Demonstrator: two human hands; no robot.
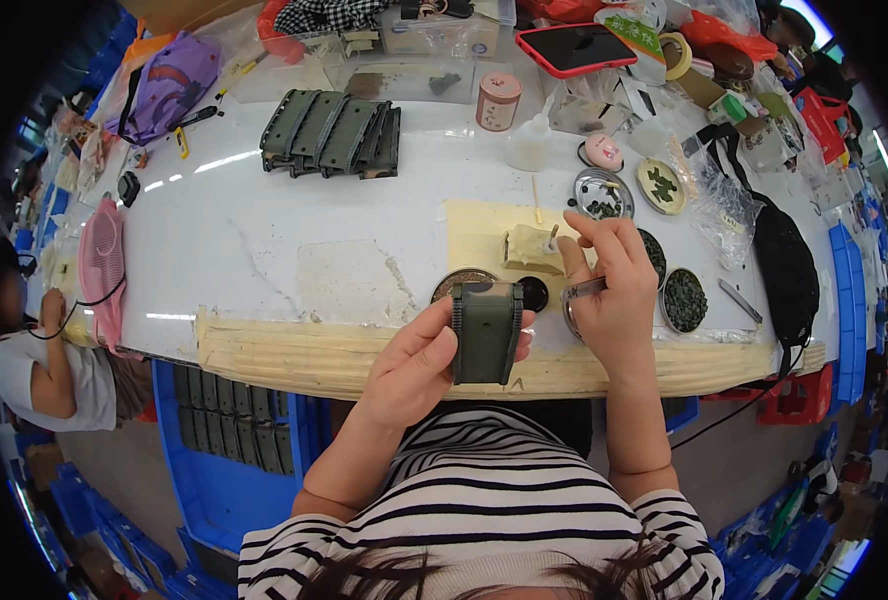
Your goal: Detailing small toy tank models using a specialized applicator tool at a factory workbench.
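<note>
Hands are seen from the head view at the lower middle of the frame, over the near edge of the white worktop (264, 250). The left hand (414, 365) is closed around a dark green rectangular plastic part with ribbed sides (486, 332), gripped from its nine o'clock side with the thumb across the face, so that the flat top is turned up toward the camera and kept steady. The right hand (614, 300), at three o'clock of the part, is pinched on slim metal tweezers (584, 289), whose tips point toward nine o'clock, just beside the part's upper corner; what the tips carry, if anything, cannot be told.

At twelve o'clock of the part, a small dark round dish (534, 292) and a cream block with a stick in it (532, 246) lie on a pale yellow sheet (479, 235), near enough to be reached with the tweezers. At two to three o'clock, round metal tins of small dark green pieces (684, 298) are set in an arc near the right hand. Farther off, at eleven o'clock, a row of dark green ribbed parts (332, 133) is lined up on the worktop. A red-cased phone (576, 48) lies at the far edge. Below the worktop, at seven o'clock, a blue plastic crate (224, 440) holds more green parts.
</note>
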